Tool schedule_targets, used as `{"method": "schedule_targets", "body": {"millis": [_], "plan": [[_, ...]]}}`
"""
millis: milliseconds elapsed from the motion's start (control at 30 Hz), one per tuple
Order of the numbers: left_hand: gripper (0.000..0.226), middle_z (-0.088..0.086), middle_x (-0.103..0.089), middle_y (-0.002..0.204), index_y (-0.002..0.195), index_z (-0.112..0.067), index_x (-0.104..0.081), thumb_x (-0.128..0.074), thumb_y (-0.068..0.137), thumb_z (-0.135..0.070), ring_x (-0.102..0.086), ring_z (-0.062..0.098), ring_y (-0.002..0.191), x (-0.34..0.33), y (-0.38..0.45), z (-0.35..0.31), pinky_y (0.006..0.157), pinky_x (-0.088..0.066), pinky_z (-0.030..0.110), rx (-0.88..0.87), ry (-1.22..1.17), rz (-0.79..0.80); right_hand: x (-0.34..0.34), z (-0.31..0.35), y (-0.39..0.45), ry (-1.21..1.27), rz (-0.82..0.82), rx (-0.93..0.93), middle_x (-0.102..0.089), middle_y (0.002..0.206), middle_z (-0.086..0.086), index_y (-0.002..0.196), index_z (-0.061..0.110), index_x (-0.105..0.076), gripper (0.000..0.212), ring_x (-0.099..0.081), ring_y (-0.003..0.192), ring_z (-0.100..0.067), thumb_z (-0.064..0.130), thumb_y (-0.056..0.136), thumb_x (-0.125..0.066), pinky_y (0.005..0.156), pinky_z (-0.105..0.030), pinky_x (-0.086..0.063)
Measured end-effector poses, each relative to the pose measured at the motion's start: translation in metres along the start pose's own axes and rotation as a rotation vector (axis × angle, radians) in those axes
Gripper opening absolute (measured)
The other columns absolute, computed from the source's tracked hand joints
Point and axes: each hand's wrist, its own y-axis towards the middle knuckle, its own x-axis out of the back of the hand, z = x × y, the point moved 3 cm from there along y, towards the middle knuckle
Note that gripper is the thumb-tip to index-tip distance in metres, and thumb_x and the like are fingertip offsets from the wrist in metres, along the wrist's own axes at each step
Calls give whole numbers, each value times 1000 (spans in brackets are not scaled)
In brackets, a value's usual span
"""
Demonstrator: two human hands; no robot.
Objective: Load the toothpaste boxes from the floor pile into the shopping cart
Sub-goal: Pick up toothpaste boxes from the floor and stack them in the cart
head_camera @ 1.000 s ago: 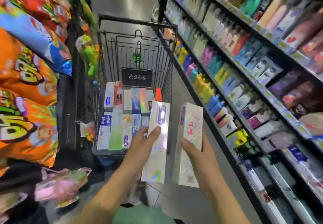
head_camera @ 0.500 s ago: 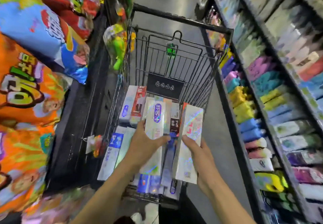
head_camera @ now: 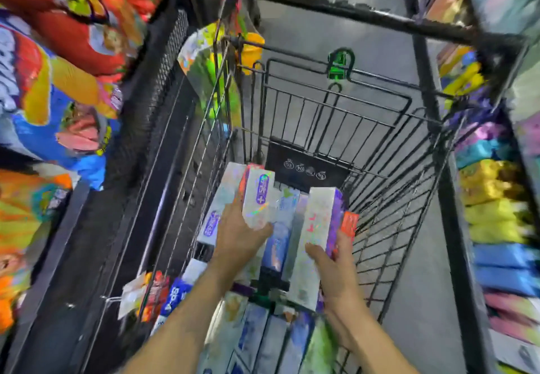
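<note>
Lowering two toothpaste boxes, left hand (head_camera: 238, 236) gripping one (head_camera: 257, 198), right hand (head_camera: 336, 268) gripping other (head_camera: 314, 239), now down inside cart (head_camera: 394, 128) over loaded boxes, release next

Both forearms are bare, left hand (head_camera: 238, 242) and right hand (head_camera: 336, 274) ungloved.

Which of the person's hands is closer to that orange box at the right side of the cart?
The right. The right hand, holding a white holographic toothpaste box, has fingers right beside the orange box. The left hand holds another box farther left, apart from it.
</note>
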Motion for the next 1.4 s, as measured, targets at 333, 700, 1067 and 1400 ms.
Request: {"method": "schedule_targets", "body": {"millis": [333, 700, 1067, 1400], "plan": [[65, 11, -58, 114, 124, -2, -53, -79, 67, -22, -56, 33, 104, -84, 64, 53, 89, -48, 41, -133, 166, -58, -5, -80, 66, 80, 34, -106, -71, 125, -4, 131, 34, -60, 59, -63, 120, -34, 18, 75, -69, 107, -60, -45], [92, 17, -43, 150, 152, -8, -34, -62, 82, -62, -44, 36, 127, -101, 90, 75, 103, -36, 45, -128, 805, -104, -12, -115, 110, -83, 10, 29, -69, 128, 1, 132, 30, -54, 59, -67, 110, -6, 4, 85, -78, 102, -25, -50], [105, 6, -19, 168, 160, -9, -15, -28, 84, -79, -12, 18, 156, -94, 87, 109, 124, -10, 51, -220, 789, -57, -23, -129, 119, -194, 7, 74, -64, 135, 5, 149, 27, -43, 81, -62, 121, -9, 27, 80, -84, 111, -42, -46], [106, 3, -14, 169, 160, -9, -6, -16, 88, -85, -4, 22, 156, -86, 75, 100, 124, -15, 52, -146, 965, -5, -41, -129, 129, -419, -9, 112, -46, 126, 8, 152, 44, -33, 76, -51, 121, -14, 53, 85, -69, 104, -42, -49]]}}
